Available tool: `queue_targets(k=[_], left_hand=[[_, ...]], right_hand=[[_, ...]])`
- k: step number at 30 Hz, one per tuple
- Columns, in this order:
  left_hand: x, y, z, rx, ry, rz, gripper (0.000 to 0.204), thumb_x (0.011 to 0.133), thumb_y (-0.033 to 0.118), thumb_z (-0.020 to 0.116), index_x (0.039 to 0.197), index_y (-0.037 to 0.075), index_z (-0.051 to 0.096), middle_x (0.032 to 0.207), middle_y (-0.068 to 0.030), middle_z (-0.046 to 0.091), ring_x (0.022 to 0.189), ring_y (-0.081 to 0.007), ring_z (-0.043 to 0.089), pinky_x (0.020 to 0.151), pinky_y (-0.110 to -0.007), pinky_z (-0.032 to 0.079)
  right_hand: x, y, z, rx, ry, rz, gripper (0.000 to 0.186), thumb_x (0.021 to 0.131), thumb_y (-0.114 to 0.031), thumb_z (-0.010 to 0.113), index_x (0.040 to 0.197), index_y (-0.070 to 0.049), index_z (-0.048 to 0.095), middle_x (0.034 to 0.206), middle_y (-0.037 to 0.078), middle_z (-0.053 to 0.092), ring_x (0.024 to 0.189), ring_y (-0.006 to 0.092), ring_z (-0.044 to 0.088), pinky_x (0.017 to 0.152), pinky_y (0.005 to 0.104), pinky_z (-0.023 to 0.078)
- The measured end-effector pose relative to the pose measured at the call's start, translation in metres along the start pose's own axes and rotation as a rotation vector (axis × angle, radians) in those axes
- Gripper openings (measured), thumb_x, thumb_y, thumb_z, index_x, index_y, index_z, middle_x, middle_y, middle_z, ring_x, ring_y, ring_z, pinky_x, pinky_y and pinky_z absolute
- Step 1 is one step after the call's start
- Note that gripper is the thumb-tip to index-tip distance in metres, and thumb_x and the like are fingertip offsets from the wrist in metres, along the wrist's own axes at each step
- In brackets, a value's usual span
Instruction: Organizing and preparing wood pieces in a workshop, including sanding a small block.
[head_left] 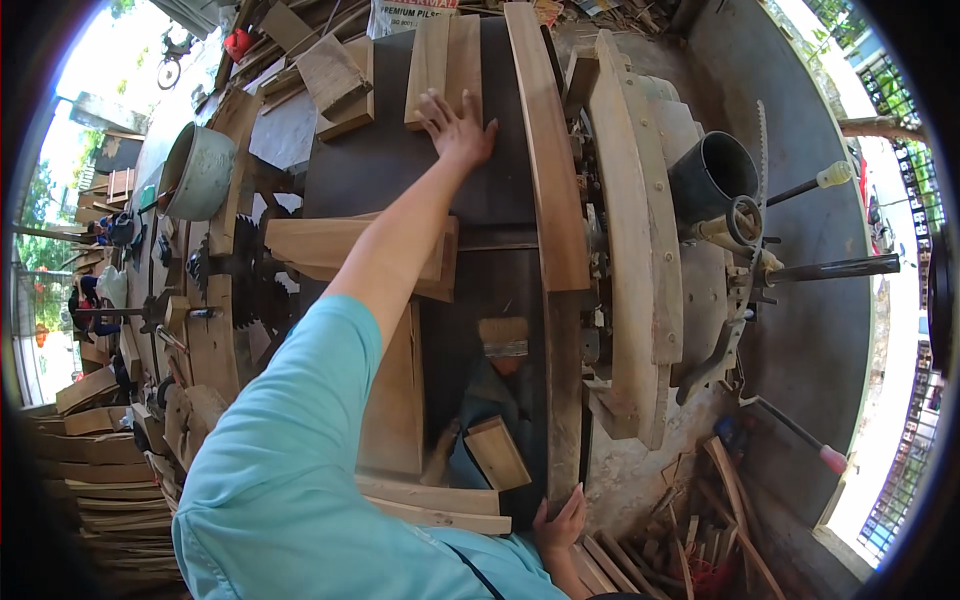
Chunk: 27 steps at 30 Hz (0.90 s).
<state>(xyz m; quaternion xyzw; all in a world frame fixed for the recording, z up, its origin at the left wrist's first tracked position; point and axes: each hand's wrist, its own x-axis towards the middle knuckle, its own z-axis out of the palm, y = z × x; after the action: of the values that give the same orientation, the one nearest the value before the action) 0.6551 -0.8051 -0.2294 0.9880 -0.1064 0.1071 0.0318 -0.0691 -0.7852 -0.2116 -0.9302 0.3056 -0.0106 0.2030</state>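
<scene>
My left arm, in a light blue sleeve, reaches across a dark tabletop [345, 170]. At its far end my left hand [457, 128] lies open, fingers spread, over the near end of two pale wooden boards [447, 60] placed side by side. My right hand [563, 522] is low in the view, by the near end of a long wooden beam [564, 400]. Its thumb and fingers are apart and touch that end. In line with this beam, a lighter long board [550, 150] runs to the far edge.
Several wood pieces [340, 240] lie beneath my left forearm, beside dark toothed saw blades [262, 260]. Nearer are a brush [503, 335] and a wooden block [497, 455]. On the right stand machinery and a dark cylindrical container [715, 170]. A metal pot [200, 172] sits left.
</scene>
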Motion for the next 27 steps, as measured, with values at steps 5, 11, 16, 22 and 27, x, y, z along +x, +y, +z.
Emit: queue_targets(k=[5, 11, 16, 22, 27], left_hand=[[-0.005, 0.023, -0.004, 0.022, -0.089, 0.059, 0.075, 0.097, 0.046, 0.061, 0.160, 0.017, 0.032, 0.154, -0.0345, 0.025, 0.145, -0.0502, 0.024, 0.116, -0.062, 0.023], [0.005, 0.035, -0.035, -0.123, -0.170, -0.083, 0.048, 0.097, 0.033, 0.065, 0.137, 0.007, 0.055, 0.140, -0.0343, 0.043, 0.133, -0.0505, 0.043, 0.107, -0.060, 0.043], [0.032, 0.007, -0.028, -0.107, -0.154, -0.106, 0.064, 0.084, 0.029, 0.078, 0.133, -0.005, 0.054, 0.139, -0.0374, 0.044, 0.130, -0.0532, 0.048, 0.105, -0.052, 0.049], [0.047, 0.010, -0.069, -0.838, -0.709, -0.337, 0.061, 0.063, 0.049, 0.089, 0.094, -0.003, 0.075, 0.096, -0.0139, 0.073, 0.083, -0.0231, 0.073, 0.070, -0.039, 0.058], [0.020, 0.056, -0.098, -1.029, -0.484, -0.449, 0.057, 0.061, 0.048, 0.090, 0.083, -0.002, 0.076, 0.093, -0.0160, 0.073, 0.081, -0.0219, 0.072, 0.069, -0.039, 0.057]], right_hand=[[-0.001, 0.002, -0.006, -0.010, -0.045, 0.032, 0.079, 0.089, -0.030, 0.071, 0.149, 0.009, 0.038, 0.137, 0.030, 0.057, 0.121, 0.0474, 0.059, 0.101, 0.0521, 0.049], [-0.007, 0.006, -0.010, 0.002, -0.034, 0.075, 0.080, 0.089, -0.032, 0.071, 0.151, 0.006, 0.037, 0.137, 0.029, 0.056, 0.119, 0.0464, 0.060, 0.099, 0.0515, 0.050], [0.000, 0.003, -0.009, 0.048, -0.005, -0.004, 0.079, 0.090, -0.031, 0.070, 0.153, 0.003, 0.036, 0.138, 0.027, 0.057, 0.118, 0.0445, 0.061, 0.098, 0.0516, 0.051], [0.003, 0.003, -0.011, 0.114, 0.007, -0.002, 0.079, 0.090, -0.029, 0.070, 0.153, 0.003, 0.035, 0.137, 0.027, 0.057, 0.119, 0.0440, 0.060, 0.098, 0.0514, 0.050], [0.002, 0.004, -0.014, 0.118, 0.010, -0.001, 0.079, 0.090, -0.029, 0.070, 0.153, 0.004, 0.035, 0.137, 0.027, 0.057, 0.119, 0.0443, 0.060, 0.099, 0.0515, 0.049]])
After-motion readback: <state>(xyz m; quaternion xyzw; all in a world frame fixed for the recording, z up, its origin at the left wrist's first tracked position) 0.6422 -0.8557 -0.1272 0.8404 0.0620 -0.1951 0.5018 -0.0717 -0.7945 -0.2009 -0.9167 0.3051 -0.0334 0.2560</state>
